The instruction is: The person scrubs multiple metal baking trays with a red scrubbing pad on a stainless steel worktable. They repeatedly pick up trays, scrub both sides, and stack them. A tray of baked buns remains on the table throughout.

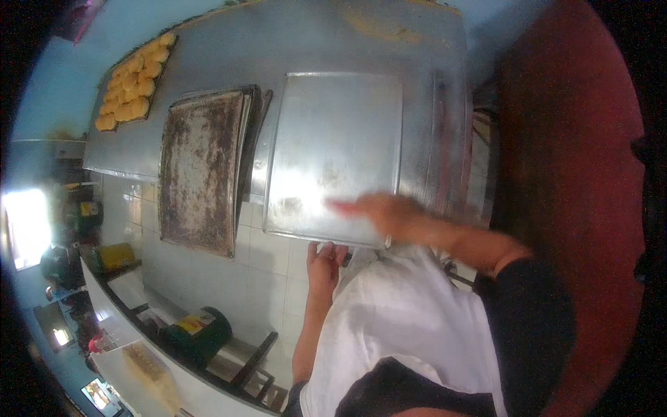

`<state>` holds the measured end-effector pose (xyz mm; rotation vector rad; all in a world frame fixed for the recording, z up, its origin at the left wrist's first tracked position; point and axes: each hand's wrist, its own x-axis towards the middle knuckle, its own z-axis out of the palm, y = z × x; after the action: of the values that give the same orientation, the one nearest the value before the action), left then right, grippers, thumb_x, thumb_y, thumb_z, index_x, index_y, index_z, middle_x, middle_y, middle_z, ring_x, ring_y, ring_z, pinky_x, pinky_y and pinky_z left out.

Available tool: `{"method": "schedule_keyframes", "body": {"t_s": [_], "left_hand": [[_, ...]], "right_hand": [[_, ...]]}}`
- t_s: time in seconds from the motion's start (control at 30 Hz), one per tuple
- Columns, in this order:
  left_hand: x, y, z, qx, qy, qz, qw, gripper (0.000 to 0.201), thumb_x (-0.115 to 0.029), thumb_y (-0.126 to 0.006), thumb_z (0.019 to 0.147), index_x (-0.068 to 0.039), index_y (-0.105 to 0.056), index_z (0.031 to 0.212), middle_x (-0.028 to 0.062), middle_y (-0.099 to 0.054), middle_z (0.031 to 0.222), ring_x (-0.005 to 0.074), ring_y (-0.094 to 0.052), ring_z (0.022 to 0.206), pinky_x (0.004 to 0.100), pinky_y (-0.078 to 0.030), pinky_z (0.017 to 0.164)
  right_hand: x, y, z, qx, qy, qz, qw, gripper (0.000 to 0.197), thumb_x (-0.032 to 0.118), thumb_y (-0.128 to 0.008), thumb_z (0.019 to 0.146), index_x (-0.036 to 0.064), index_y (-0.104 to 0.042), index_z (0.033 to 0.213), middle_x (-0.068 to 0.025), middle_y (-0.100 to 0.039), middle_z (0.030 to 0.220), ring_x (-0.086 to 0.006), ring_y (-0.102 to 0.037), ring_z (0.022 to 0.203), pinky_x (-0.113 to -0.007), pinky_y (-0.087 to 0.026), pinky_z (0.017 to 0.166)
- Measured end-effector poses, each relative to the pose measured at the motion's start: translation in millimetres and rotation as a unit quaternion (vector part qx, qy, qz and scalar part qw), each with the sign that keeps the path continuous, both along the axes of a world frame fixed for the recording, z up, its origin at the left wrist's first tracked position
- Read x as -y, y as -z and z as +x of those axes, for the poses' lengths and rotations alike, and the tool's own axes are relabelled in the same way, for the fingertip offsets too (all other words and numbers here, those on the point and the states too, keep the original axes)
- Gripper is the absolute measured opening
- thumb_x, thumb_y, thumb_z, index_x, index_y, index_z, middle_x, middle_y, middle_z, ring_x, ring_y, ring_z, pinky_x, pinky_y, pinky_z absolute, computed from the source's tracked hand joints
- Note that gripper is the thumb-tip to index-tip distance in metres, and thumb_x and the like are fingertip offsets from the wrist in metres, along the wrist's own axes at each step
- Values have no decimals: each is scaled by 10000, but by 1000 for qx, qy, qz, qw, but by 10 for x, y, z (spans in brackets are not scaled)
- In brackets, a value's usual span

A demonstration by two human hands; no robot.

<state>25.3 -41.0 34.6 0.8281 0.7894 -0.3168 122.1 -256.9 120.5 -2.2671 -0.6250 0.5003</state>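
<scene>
- Right hand (379,212) is out flat over the near edge of the clean metal tray (333,149), blurred, fingers stretched to its left, gripping nothing that I can see.
- Left hand (325,258) sits just below that tray's front rim, fingers loosely curled at the edge; whether it grips, I cannot tell.
- To wipe well, I'd say: keep the palm flat, sweep corner to corner, brace the rim underneath.
- Left of the hands lies a stack of dark, stained trays (203,170); beyond it, buns (133,82) on the steel tabletop (292,35).
</scene>
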Motion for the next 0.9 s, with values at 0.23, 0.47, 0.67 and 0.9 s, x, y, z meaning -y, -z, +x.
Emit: {"method": "schedule_keyframes", "body": {"t_s": [0.23,0.47,0.67,0.9], "left_hand": [[-59,135,5,18,-2,-44,999,426,54,-481,884,-16,-344,1281,197,-594,1039,264,-640,880,351,-541,751],[-121,266,-37,31,28,-55,998,456,26,-433,940,-66,-301,1367,216,-573,1051,299,-636,931,391,-567,829],[-96,145,-95,3,37,28,999,300,15,-544,916,-49,-410,1178,153,-611,1005,276,-631,929,393,-561,842],[-29,196,-159,42,76,158,984,351,39,-548,911,-53,-385,1207,163,-609,1023,257,-616,902,401,-547,828]], "right_hand": [[-181,672,-113,145,39,-115,982,364,194,-471,953,205,-576,1301,-143,-652,1123,-338,-648,1004,-438,-527,858],[-216,451,-28,69,19,-42,997,454,131,-426,963,288,-510,1381,-161,-624,1198,-315,-615,1087,-407,-485,977],[400,630,1170,71,217,-128,965,432,123,-414,988,298,-514,1371,-122,-642,1160,-242,-646,1036,-371,-545,902],[213,399,1023,62,141,-113,982,387,76,-391,975,168,-559,1311,-144,-644,1161,-288,-631,1067,-390,-535,920]]}}
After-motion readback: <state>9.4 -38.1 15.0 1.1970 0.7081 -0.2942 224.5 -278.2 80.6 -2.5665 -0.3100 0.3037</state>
